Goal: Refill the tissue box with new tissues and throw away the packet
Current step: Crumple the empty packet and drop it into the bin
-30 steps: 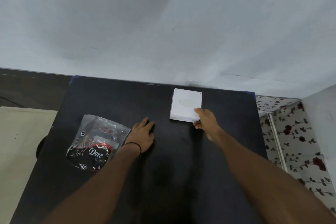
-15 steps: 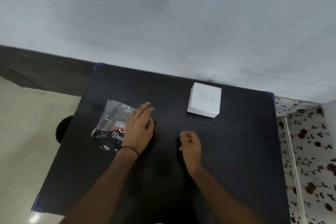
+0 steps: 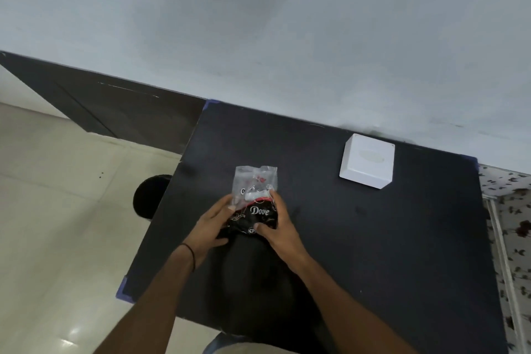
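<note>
While both hands grip it, left hand and right hand fingers closed on its sides, crinkly clear-and-black plastic tissue packet sits mid-desk toward the left edge; light, soft, probably slippery; tear at clear top.

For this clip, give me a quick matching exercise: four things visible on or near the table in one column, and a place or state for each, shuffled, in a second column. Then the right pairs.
Things
1. tissue packet
2. tissue box
3. left hand
4. round black object

Places or states
A. on the floor beside the table's left edge
B. wears a thin dark band at the wrist
C. held between both hands
D. white, at the table's far side near the wall

Pairs: 1-C, 2-D, 3-B, 4-A
</note>
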